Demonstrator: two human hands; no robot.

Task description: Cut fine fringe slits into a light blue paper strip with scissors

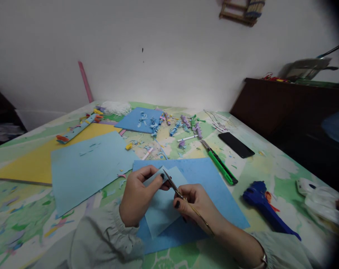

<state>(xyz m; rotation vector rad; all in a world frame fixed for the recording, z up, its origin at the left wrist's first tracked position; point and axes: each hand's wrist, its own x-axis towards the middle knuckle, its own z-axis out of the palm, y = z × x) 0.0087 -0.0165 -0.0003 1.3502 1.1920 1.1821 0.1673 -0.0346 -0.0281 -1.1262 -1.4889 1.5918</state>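
Observation:
My left hand (141, 192) pinches a small piece of light blue foam sheet (154, 182) between thumb and fingers. In my right hand (197, 203) is a pair of small gold-handled scissors (172, 182), their blades pointing up and left at the piece's edge by my left thumb. Whether the blades are cutting into it I cannot tell. Below both hands a light blue sheet (164, 216) lies on a darker blue sheet (214, 179). My right palm hides part of the scissors' handles.
A green utility knife (221, 164), a black phone (236, 145) and a blue glue gun (266, 209) lie to the right. Left are a large light blue sheet (88, 172) and a yellow sheet (26, 164). Several curled foam pieces (175, 127) and scraps lie behind my hands.

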